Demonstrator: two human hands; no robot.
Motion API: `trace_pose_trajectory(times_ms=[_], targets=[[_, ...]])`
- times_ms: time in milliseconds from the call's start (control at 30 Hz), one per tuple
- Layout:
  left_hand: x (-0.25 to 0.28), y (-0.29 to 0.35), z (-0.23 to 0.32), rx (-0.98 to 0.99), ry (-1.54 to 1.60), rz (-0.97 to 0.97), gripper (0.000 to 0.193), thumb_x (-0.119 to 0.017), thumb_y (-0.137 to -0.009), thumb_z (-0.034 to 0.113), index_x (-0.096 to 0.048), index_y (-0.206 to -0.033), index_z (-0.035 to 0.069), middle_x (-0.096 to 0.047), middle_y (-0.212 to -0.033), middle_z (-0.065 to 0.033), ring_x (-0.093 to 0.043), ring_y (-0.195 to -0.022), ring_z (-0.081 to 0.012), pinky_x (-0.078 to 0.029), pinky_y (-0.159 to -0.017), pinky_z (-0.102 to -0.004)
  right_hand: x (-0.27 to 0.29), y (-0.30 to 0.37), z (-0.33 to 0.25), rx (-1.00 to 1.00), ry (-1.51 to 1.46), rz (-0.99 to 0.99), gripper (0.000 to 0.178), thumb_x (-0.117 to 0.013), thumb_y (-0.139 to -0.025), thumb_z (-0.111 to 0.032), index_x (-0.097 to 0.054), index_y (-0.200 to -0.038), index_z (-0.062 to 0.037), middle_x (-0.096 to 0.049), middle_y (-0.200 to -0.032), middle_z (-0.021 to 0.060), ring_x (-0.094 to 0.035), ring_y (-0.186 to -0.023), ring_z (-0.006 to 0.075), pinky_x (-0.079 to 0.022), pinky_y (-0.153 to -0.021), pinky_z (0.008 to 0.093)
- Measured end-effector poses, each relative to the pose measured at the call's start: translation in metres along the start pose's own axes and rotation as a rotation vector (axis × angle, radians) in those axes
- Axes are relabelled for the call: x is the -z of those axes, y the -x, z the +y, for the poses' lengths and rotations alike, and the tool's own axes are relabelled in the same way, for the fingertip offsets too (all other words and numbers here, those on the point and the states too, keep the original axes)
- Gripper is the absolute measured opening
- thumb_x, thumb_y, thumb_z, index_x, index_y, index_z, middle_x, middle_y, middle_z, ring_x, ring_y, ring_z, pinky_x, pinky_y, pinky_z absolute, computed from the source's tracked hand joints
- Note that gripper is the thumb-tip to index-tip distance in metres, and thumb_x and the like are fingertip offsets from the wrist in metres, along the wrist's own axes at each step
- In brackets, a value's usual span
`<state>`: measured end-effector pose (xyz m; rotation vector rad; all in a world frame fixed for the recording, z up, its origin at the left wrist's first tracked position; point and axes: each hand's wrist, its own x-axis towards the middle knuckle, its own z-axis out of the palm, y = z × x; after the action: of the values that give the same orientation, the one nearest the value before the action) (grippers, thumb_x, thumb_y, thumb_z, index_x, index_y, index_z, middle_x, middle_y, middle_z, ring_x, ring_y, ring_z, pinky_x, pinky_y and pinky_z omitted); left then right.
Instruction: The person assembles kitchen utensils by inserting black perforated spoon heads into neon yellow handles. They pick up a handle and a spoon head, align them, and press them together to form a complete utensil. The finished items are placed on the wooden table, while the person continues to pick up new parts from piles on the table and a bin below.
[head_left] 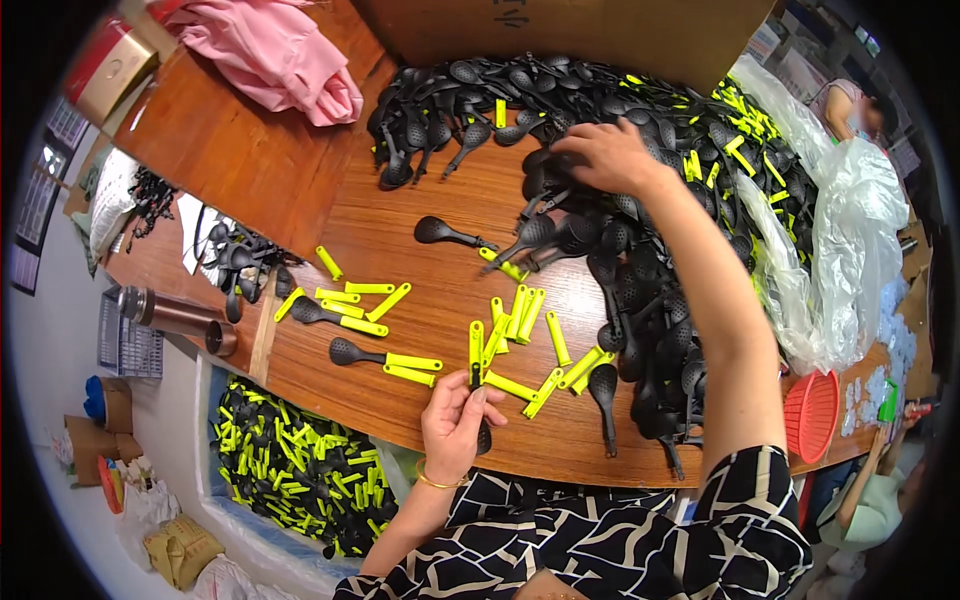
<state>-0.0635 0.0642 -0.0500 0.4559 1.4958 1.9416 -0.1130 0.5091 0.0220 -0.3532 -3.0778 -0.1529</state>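
My left hand (455, 425) pinches a black spoon whose bright yellow-green handle (476, 342) points up; its dark bowl (484, 437) shows partly below my fingers. Out over the far pile, my right hand (606, 156) lies palm down on black slotted spoons (540, 182), its fingers apart and its fingertips partly hidden. Loose yellow-green handles (558, 338) are scattered on the wooden table between my hands. To the left, a spoon with its handle fitted (357, 352) lies flat. One black spoon without a handle (603, 392) rests near the table's front edge.
A large bin (210, 440) below the table's left edge is filled with spoons bearing yellow-green handles. A brown metal flask (175, 312) lies at the left. Clear plastic sheeting (850, 240) and a red basket (812, 415) are on the right, with people beyond. Cardboard (560, 30) backs the pile.
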Motion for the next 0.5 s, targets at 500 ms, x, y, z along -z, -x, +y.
trace_pose_trajectory(times_ms=[500], targets=[[0.000, -0.002, -0.002, -0.011, -0.039, 0.000, 0.030, -0.056, -0.109, 0.006, -0.047, -0.137, 0.000, -0.073, -0.101, -0.0160, -0.070, -0.073, -0.0163, -0.059, -0.069, -0.0287, 0.087, 0.201, 0.091, -0.539, 0.180, -0.264, 0.049, -0.064, -0.093, -0.064, -0.079, -0.113, -0.0222, -0.078, -0.096, 0.0145, -0.075, -0.096, 0.0337, -0.058, -0.085, 0.0477]])
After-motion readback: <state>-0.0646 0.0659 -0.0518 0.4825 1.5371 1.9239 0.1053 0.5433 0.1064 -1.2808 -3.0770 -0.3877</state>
